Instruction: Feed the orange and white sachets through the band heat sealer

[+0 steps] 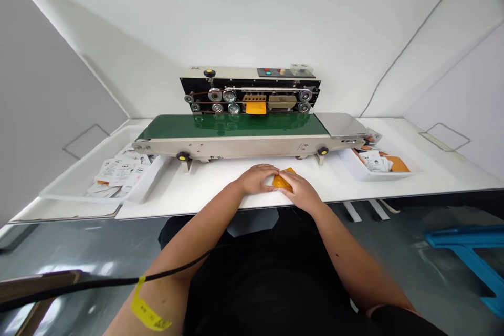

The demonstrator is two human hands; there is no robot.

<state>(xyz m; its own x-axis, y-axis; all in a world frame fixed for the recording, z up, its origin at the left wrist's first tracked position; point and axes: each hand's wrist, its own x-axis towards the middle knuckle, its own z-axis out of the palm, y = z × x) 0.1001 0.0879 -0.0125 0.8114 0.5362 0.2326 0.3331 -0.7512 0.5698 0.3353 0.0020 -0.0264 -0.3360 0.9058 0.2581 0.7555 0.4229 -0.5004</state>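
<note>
Just in front of the machine, a small orange packet [282, 182] is at the white table's front part, between my two hands. My left hand [256, 178] curves round its left side, with the fingertips at its edge. From the right, my right hand [302, 192] grips the packet, fingers over its upper right part. The hands partly cover it, so its full shape is hidden. Behind them stands a band sealer [252, 84] with a green conveyor belt [236, 127]. Another orange packet [255, 108] hangs from the sealing band over the belt.
A white bin [136, 194] at the left holds several white printed packets [122, 170]. Under the conveyor's right end, a second bin [388, 175] contains white and orange packets. A black cable crosses my left arm. Blue plastic furniture [464, 241] stands at the lower right.
</note>
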